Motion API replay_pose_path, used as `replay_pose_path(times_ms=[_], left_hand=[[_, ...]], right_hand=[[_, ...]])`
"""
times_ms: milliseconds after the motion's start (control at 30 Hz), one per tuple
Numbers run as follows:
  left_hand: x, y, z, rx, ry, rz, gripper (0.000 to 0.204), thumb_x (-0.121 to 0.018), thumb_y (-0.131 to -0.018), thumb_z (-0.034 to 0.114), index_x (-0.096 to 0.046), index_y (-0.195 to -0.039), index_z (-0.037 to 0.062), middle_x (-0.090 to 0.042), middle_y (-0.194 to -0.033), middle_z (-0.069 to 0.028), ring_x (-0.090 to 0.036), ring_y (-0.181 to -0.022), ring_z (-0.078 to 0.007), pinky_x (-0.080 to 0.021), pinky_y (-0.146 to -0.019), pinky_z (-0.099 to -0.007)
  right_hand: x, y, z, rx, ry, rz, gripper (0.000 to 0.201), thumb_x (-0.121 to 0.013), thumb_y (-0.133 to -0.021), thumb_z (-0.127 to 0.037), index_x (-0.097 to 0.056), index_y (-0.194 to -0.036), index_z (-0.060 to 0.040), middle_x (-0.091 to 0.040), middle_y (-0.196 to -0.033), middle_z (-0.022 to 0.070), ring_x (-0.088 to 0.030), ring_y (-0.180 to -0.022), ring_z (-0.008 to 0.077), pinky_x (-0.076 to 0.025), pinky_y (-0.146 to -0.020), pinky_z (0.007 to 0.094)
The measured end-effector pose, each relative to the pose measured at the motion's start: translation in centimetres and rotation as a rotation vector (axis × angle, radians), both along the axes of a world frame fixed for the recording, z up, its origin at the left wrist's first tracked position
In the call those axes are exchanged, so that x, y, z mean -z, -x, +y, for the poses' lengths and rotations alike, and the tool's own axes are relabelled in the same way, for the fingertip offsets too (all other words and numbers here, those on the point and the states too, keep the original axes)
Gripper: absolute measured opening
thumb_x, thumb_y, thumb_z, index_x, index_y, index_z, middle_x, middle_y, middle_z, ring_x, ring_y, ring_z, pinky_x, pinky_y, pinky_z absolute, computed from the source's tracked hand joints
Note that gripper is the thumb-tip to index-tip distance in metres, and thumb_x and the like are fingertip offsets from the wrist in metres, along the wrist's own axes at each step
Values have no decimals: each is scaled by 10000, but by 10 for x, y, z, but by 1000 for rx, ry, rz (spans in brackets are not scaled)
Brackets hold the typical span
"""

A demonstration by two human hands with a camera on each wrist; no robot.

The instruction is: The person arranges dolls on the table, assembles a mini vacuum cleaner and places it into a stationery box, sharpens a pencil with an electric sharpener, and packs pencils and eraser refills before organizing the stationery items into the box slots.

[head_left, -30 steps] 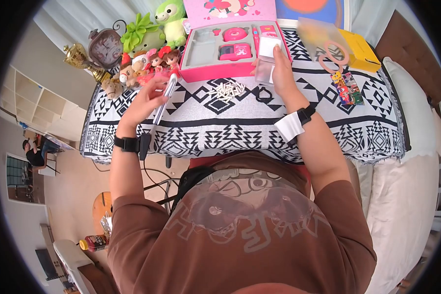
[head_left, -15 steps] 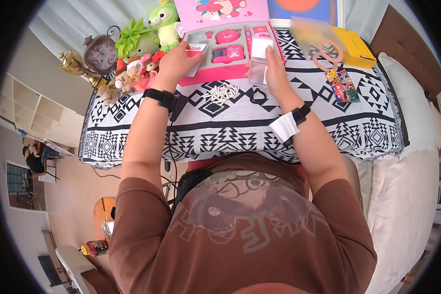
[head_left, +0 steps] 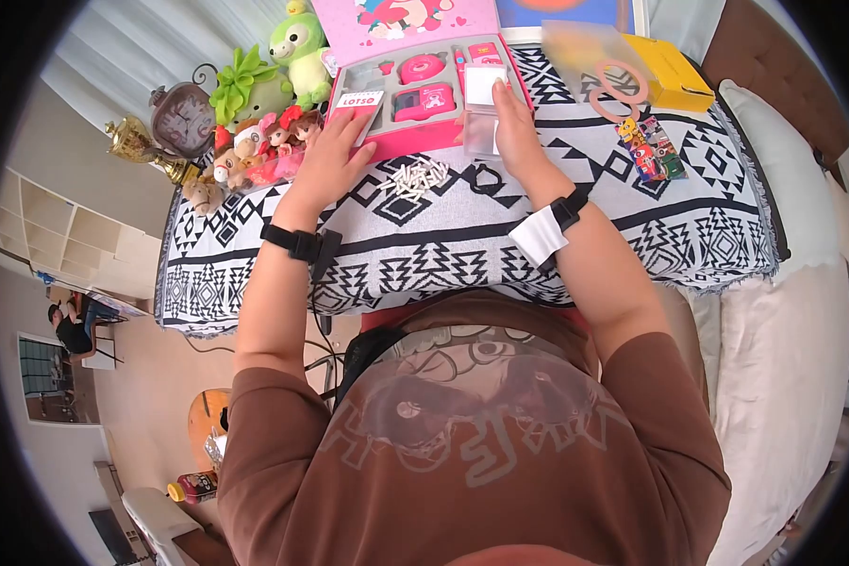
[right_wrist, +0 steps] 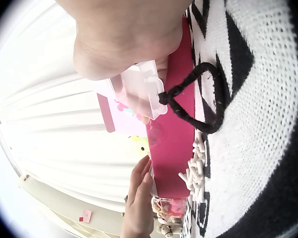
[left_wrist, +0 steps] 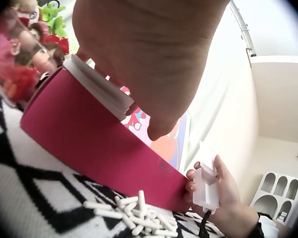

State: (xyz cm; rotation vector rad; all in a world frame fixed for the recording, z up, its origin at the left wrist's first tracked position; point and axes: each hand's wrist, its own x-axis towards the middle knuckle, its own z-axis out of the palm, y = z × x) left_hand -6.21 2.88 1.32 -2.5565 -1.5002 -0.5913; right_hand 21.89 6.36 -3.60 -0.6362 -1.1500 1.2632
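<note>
My left hand (head_left: 335,162) rests on a white booklet with "LOTSO" lettering (head_left: 360,100), its fingers extended and the thumb apart. The booklet lies over the left compartment of an open pink gift box (head_left: 434,141), slightly tilted above the rim in the left wrist view. My right hand (head_left: 519,132) holds a small clear plastic case (right_wrist: 139,91) with its lid flipped up, in front of the box's right side. A black cord loop (right_wrist: 216,94) hangs from the case. Short white sticks (head_left: 415,179) lie heaped on the cloth between the hands.
Pink items, including a round one (head_left: 422,68) and a camera-like one (head_left: 424,101), sit in the box's tray. Dolls (head_left: 278,137), plush toys (head_left: 300,52), a clock (head_left: 183,118) and a trophy (head_left: 132,141) stand left. A yellow box (head_left: 674,80), rings (head_left: 621,90) and stickers (head_left: 651,149) lie right.
My left hand has carried the booklet from the left of the box onto its left compartment and now rests flatter on it. The right hand keeps holding the clear case.
</note>
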Motion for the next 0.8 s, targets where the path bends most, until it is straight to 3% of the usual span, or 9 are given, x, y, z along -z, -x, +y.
replay_pose_path(times_ms=[100,233,433,600,700,800], left_hand=[[12,3,4,-16,-52,29,450,-465,-986,319,-469,-1384,108,-459,-1411,-196,-396,-1338,-335,-266,-1094,-534],[14,-1,12,-42,-60,14,440,-446,-994,313,-470,-1386,116,-455,-1416,-195,-404,-1336,-331,-271,-1095,-525],[16,-11,29,-147,17,1,513,-434,-1001,386,-456,-1403,67,-446,-1424,-206,-417,-1312,-369,-292,-1081,-516],[22,-16,42,-161,41,18,660,-463,-961,511,-489,-1338,-31,-477,-1375,-223,-449,-1266,-377,-362,-1050,-422],[10,-21,43,-157,197,40,693,-452,-954,550,-494,-1338,-26,-476,-1373,-240,-438,-1285,-380,-359,-1061,-426],[11,-22,43,-186,199,48,720,-457,-942,576,-498,-1339,-23,-466,-1382,-250,-419,-1313,-384,-361,-1070,-411]], right_hand=[[-5,0,-7,-62,41,81,466,-390,-1037,-403,-563,-1139,18,-668,-875,101,-661,-702,169,-543,-625,283],[-9,-2,-9,-57,42,49,459,-383,-1040,-400,-568,-1108,15,-666,-838,105,-661,-667,179,-548,-605,292],[-10,-2,-10,-54,47,51,455,-376,-1044,-386,-576,-1094,19,-668,-840,106,-665,-677,181,-546,-620,290],[-7,-1,-7,-11,36,51,447,-381,-1045,-373,-577,-1108,24,-670,-886,95,-663,-724,157,-536,-650,274],[-3,0,-3,9,42,48,450,-381,-1043,-378,-575,-1110,23,-670,-879,100,-663,-714,157,-535,-645,280],[-6,-2,-6,-25,59,28,457,-377,-1042,-386,-571,-1117,22,-670,-870,103,-663,-705,161,-535,-642,286]])
